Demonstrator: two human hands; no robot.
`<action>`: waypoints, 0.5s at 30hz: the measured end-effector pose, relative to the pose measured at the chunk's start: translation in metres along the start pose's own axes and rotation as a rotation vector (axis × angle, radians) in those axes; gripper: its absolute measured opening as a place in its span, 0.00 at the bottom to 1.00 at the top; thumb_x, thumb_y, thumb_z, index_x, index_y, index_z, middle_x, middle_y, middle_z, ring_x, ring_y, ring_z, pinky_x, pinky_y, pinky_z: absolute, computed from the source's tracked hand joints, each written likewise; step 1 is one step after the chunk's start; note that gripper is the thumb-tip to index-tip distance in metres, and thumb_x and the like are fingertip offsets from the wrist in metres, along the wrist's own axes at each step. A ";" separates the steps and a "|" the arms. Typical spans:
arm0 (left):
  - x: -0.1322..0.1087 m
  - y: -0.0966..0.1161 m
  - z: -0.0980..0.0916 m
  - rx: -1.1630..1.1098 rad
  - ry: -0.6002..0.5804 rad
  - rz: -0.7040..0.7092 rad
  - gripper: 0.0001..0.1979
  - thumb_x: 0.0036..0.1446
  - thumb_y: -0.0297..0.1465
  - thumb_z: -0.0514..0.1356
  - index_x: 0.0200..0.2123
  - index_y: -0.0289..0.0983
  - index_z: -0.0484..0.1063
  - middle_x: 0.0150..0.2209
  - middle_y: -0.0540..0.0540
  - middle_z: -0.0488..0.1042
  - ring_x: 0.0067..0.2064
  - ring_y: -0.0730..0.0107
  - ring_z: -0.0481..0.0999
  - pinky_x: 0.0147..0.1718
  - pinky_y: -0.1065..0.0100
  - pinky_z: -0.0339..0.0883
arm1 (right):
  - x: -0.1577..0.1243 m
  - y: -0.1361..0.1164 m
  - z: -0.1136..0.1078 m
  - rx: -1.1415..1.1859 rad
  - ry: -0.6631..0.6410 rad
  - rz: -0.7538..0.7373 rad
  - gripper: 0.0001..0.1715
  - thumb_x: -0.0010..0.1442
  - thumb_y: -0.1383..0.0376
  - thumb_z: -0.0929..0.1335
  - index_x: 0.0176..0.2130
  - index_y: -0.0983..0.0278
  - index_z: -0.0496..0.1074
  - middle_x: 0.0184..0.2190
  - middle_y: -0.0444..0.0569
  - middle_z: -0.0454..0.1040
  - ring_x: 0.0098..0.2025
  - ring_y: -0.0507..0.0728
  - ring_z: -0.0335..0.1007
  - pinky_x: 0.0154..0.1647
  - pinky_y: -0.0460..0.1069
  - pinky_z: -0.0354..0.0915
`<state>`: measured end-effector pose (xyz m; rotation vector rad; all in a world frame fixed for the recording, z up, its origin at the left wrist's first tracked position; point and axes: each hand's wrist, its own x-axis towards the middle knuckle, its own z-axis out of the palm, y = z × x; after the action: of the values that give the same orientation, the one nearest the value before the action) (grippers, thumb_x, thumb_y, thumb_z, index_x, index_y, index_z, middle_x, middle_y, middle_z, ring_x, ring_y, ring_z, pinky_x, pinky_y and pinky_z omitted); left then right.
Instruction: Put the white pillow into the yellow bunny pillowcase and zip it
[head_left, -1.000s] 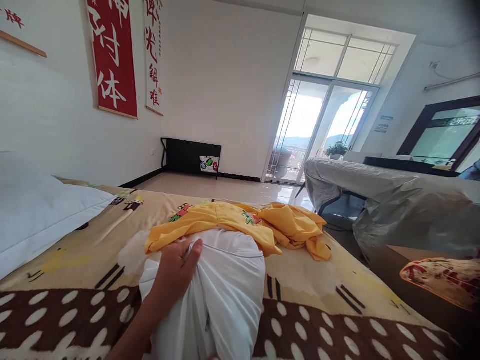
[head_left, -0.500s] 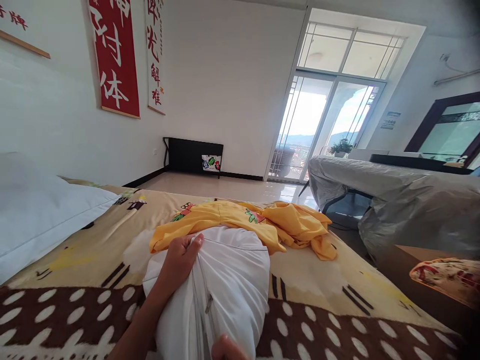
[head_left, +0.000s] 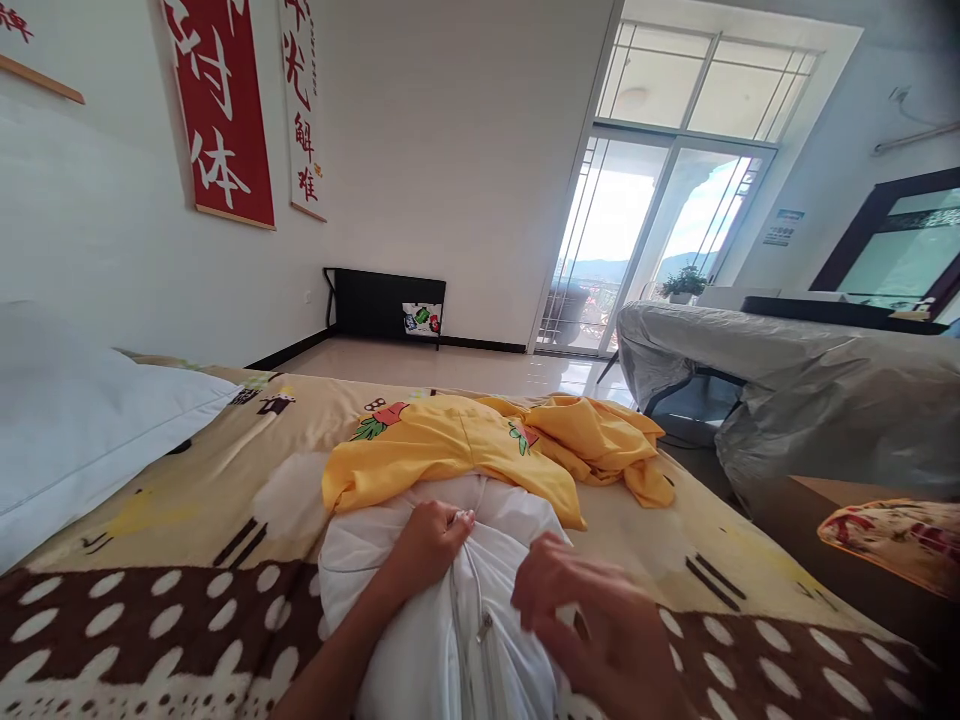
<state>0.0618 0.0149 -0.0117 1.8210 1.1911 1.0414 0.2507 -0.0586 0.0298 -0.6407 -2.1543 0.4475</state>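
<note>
white pillow [head_left: 360,560] on bed [head_left: 187,520], long axis pointing away from camera, zipper [head_left: 484,630] up; left hand [head_left: 427,540] fingers pinch its fabric, right hand [head_left: 600,620] fingers spread, empty; yellow garment [head_left: 465,450] drapes its far end

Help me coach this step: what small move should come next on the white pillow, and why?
Probably bring the right hand in to pinch the zipper pull: the left hand clutches the white pillow beside the zipper, while the right hovers open, holding nothing.
</note>
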 end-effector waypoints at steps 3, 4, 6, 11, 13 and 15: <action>0.007 -0.013 0.001 -0.060 0.118 -0.048 0.22 0.52 0.45 0.51 0.16 0.39 0.48 0.16 0.54 0.49 0.22 0.75 0.48 0.24 0.68 0.40 | 0.013 0.059 0.000 0.011 0.242 0.341 0.16 0.62 0.55 0.63 0.31 0.63 0.72 0.29 0.50 0.75 0.34 0.56 0.69 0.38 0.50 0.65; 0.009 -0.017 -0.002 -0.080 0.141 -0.070 0.22 0.51 0.47 0.50 0.16 0.40 0.48 0.17 0.54 0.48 0.22 0.75 0.48 0.24 0.68 0.41 | 0.016 0.079 0.005 0.035 0.169 0.396 0.17 0.61 0.54 0.64 0.33 0.64 0.73 0.32 0.50 0.76 0.36 0.57 0.70 0.39 0.51 0.65; 0.013 -0.027 -0.009 -0.112 0.172 -0.112 0.22 0.48 0.50 0.50 0.16 0.41 0.47 0.17 0.55 0.47 0.22 0.75 0.47 0.23 0.69 0.43 | 0.017 0.112 0.019 0.070 0.094 0.470 0.21 0.59 0.51 0.64 0.33 0.65 0.74 0.34 0.51 0.76 0.38 0.58 0.70 0.41 0.51 0.65; 0.018 -0.033 -0.016 -0.165 0.209 -0.138 0.22 0.46 0.51 0.50 0.16 0.41 0.46 0.17 0.55 0.46 0.21 0.76 0.47 0.22 0.69 0.44 | 0.014 0.130 0.032 0.063 0.090 0.447 0.25 0.60 0.49 0.62 0.33 0.67 0.74 0.33 0.51 0.75 0.37 0.57 0.68 0.40 0.50 0.63; 0.013 -0.020 -0.014 -0.170 0.221 -0.109 0.23 0.48 0.51 0.49 0.16 0.41 0.46 0.17 0.55 0.46 0.22 0.76 0.47 0.23 0.70 0.44 | 0.014 0.123 0.026 0.075 0.073 0.431 0.26 0.60 0.48 0.62 0.34 0.67 0.74 0.34 0.51 0.75 0.38 0.57 0.67 0.40 0.50 0.63; 0.000 0.001 -0.010 -0.156 0.229 -0.056 0.23 0.51 0.50 0.49 0.17 0.40 0.45 0.18 0.55 0.46 0.22 0.76 0.47 0.23 0.69 0.43 | 0.014 0.115 0.017 0.128 0.032 0.428 0.26 0.61 0.48 0.62 0.39 0.67 0.74 0.36 0.51 0.75 0.39 0.56 0.67 0.41 0.49 0.63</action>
<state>0.0527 0.0159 -0.0066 1.5716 1.2486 1.2990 0.2628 0.0410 -0.0311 -1.0316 -1.9365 0.7898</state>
